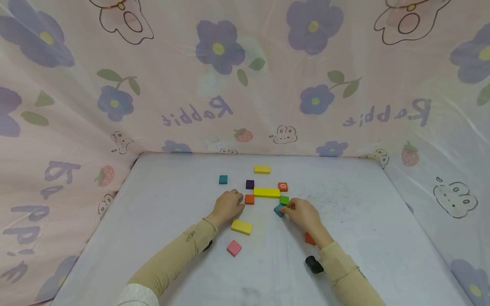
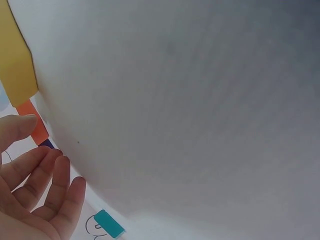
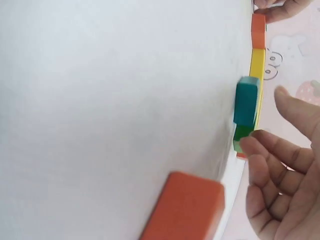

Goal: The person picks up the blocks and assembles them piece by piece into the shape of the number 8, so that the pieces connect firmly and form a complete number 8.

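A long yellow block (image 1: 266,193) lies mid-table with small blocks at its corners: purple (image 1: 250,184), orange (image 1: 249,199), green (image 1: 284,199) and an orange-red one with a pale ring (image 1: 283,186). Just in front of the green block, a teal block (image 1: 278,210) sits at an angle. My right hand (image 1: 304,214) is beside it, fingertips close to its edge; in the right wrist view thumb and fingers are spread apart around no block. On the other side, my left hand (image 1: 228,208) has loosely bent fingers near the orange block and grips nothing.
Another teal block (image 1: 223,179) and a yellow block (image 1: 262,170) lie farther back. Nearer are a yellow block (image 1: 241,227), a pink block (image 1: 234,247) and, partly under the right wrist, an orange block (image 1: 310,239). A black object (image 1: 314,264) shows by the right sleeve. Patterned cloth surrounds the table.
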A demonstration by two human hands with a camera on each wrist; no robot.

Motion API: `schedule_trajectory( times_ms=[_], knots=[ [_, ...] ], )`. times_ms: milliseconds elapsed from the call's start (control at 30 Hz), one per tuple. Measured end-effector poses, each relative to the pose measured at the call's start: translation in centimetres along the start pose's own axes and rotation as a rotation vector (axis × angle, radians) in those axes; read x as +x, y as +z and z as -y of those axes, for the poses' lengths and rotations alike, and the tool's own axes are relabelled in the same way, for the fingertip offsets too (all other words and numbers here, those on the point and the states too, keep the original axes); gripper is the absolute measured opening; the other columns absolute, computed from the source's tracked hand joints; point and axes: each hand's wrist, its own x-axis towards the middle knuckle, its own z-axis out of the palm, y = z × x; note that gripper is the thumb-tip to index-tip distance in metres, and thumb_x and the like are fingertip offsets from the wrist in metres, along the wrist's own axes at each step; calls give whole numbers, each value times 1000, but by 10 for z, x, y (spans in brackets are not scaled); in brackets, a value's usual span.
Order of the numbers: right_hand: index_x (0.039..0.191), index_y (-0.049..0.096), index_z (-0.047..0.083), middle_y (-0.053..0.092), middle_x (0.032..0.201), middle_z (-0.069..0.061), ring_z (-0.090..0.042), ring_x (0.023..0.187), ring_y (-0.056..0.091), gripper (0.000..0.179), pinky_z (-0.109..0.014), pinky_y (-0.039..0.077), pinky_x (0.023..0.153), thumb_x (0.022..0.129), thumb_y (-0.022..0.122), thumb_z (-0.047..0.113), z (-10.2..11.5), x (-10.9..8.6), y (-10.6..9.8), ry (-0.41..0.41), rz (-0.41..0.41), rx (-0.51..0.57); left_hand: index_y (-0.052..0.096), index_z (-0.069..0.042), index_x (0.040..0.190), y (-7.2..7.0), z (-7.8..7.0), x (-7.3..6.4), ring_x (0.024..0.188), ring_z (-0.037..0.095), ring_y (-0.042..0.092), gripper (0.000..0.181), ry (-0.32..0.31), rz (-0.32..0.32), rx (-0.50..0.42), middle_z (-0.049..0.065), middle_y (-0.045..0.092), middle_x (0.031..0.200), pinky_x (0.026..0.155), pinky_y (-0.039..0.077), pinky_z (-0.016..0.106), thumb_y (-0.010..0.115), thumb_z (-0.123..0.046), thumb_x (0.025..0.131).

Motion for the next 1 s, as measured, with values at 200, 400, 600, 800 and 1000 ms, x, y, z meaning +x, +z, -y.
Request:
schedule_trajectory(
  times_ms=[200, 400, 600, 800, 1000],
  knots=[
    [97, 66, 7, 66, 80, -4, -15, 64, 52, 29, -24, 41, 54, 88, 62, 34, -4, 10, -5, -1, -62, 29, 68, -6, 108, -1, -1, 0, 82, 18, 61, 29, -5, 8, -2, 6, 68, 99, 75, 53, 31, 66, -23, 85],
    [116, 59, 3, 66, 89, -9, -15, 64, 53, 38, -25, 43, 55, 89, 61, 30, -6, 18, -6, 4, -46, 27, 68, -5, 108, -1, -1, -1, 81, 19, 61, 29, -3, 5, -11, 7, 67, 98, 74, 53, 31, 66, -23, 84],
    [120, 59, 5, 64, 87, -8, -15, 64, 52, 39, -24, 41, 54, 90, 60, 29, -11, 23, 1, -3, -12, 32, 68, -6, 107, 0, -1, -1, 80, 18, 61, 29, 1, -5, -4, 7, 67, 98, 74, 53, 31, 67, -22, 84],
    [118, 61, 7, 63, 87, -8, -15, 65, 52, 36, -24, 41, 55, 90, 60, 29, -15, 26, 3, -3, -4, 32, 69, -6, 107, -1, -1, -1, 80, 19, 61, 29, 5, -13, 4, 7, 68, 98, 74, 53, 30, 67, -23, 83],
    [118, 62, 8, 63, 85, -8, -15, 64, 51, 35, -24, 40, 55, 89, 62, 27, -15, 27, 2, -21, -8, 25, 69, -5, 107, -1, -1, -1, 81, 19, 62, 29, 10, -21, 5, 7, 68, 98, 74, 53, 31, 67, -22, 84]
  ],
)
